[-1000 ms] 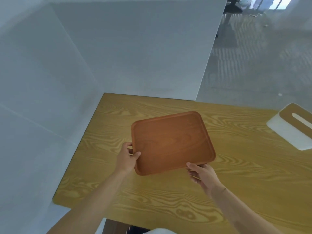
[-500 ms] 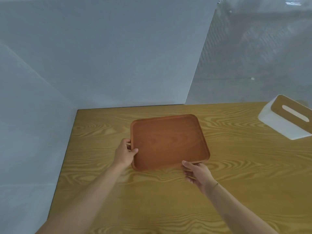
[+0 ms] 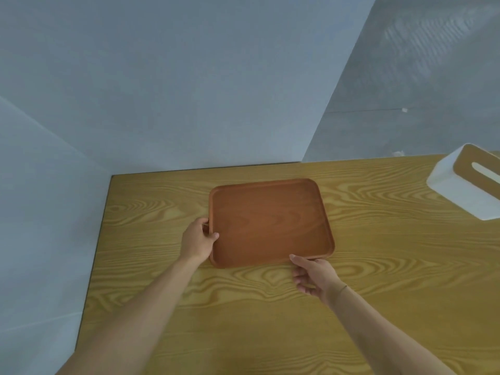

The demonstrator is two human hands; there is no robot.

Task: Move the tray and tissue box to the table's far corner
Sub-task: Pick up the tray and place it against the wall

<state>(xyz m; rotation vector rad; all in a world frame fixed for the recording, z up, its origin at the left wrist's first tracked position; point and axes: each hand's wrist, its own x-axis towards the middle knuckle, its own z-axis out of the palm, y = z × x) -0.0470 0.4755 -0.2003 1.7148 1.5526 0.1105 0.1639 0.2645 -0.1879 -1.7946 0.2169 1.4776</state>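
Observation:
A brown wooden tray (image 3: 270, 221) with rounded corners lies flat on the yellow wood-grain table (image 3: 378, 266), toward its far left corner. My left hand (image 3: 197, 239) grips the tray's left rim, thumb over the edge. My right hand (image 3: 313, 276) holds the near right edge, thumb on the rim and fingers curled underneath. A white tissue box (image 3: 466, 189) with a wooden slotted lid sits on the table at the far right, partly cut off by the frame.
White panel walls (image 3: 189, 90) stand along the table's left and far edges and meet at the far left corner. Grey floor (image 3: 419, 77) shows beyond the far right edge.
The tray has come down from a tilted, lifted position to lie flat on the table, nearer the far edge. Both hands have kept their grip on it.

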